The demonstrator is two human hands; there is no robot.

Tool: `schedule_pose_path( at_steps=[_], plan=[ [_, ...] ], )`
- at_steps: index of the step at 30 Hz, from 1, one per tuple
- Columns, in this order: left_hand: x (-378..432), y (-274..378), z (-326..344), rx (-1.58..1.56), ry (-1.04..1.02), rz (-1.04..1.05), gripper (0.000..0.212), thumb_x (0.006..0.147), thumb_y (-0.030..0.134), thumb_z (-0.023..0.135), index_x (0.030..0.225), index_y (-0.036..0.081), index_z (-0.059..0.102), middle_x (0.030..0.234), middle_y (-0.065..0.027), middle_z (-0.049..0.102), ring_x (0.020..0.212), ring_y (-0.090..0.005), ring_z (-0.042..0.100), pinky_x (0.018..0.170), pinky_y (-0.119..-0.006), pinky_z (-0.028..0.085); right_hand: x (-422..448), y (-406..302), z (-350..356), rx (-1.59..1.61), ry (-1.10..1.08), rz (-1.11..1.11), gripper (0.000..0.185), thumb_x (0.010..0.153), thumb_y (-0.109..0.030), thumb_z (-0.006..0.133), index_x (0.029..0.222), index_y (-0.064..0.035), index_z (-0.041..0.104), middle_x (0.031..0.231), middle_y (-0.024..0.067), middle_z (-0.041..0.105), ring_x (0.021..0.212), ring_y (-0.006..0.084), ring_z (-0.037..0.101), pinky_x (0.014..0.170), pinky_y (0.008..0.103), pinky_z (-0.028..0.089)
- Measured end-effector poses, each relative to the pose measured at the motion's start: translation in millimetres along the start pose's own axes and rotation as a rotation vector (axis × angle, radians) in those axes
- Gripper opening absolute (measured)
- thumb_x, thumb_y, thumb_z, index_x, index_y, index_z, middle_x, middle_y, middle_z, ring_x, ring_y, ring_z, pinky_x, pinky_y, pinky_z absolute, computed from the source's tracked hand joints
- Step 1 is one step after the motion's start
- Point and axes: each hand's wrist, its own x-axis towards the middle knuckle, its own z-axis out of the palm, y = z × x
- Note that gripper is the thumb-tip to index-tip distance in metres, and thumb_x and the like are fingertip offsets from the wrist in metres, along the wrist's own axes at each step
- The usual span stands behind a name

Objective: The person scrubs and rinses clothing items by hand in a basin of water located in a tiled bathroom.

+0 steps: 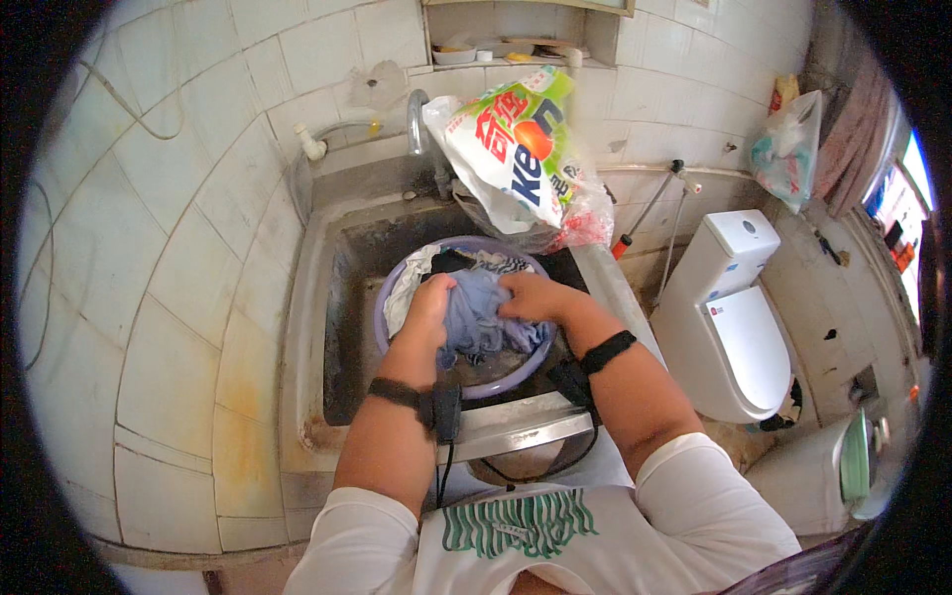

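A blue-grey garment (476,312) is bunched between my two hands over a round purple basin (506,385). My left hand (430,305) grips its left side, thumb uppermost. On the opposite side, the fingers of my right hand (532,297) are closed on the cloth. Other laundry lies in the basin around it: a white cloth (407,286) at the left, a black piece (451,260) and patterned fabric (513,262) at the back. Dark water shows near the basin's front. The basin stands inside a metal sink (349,297). What lies under the garment is hidden.
A curved faucet (416,123) rises behind the basin. Beside it, a large Keon detergent bag (513,149) leans over the sink's back right corner. To the right stand a white toilet (744,342) and a plunger-like rod with a red end (623,245). Cables hang from both wrist straps.
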Motion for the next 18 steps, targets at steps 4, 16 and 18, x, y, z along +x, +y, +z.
schedule_pose_path(
  at_steps=[4,16,18],
  plan=[
    [-6,0,12,-0.090,-0.035,0.003,0.015,0.083,0.015,0.052,0.089,0.004,0.060,0.087,-0.0081,0.061,0.078,-0.0224,0.060,0.073,-0.037,0.049,0,31,8,0.255,0.150,-0.014,0.037,0.073,-0.021,0.063,0.103,-0.0006,0.059,0.102,0.0234,0.062,0.097,0.0357,0.060,0.085,0.0382,0.046],
    [-17,7,12,-0.072,0.023,0.069,0.020,0.086,0.014,0.053,0.101,0.002,0.057,0.096,-0.0077,0.061,0.089,-0.0205,0.058,0.082,-0.034,0.046,-4,23,6,0.086,-0.031,-0.062,0.044,0.074,-0.019,0.072,0.111,0.0011,0.057,0.098,0.0125,0.064,0.087,0.0206,0.059,0.080,0.0317,0.046],
    [-20,6,23,0.103,0.151,0.419,0.027,0.084,0.015,0.052,0.106,0.000,0.055,0.096,-0.0108,0.059,0.084,-0.0209,0.057,0.081,-0.033,0.046,-2,25,2,0.060,-0.096,-0.029,0.044,0.076,-0.019,0.072,0.112,0.0013,0.058,0.099,0.0122,0.065,0.087,0.0198,0.059,0.080,0.0316,0.046]
  ],
)
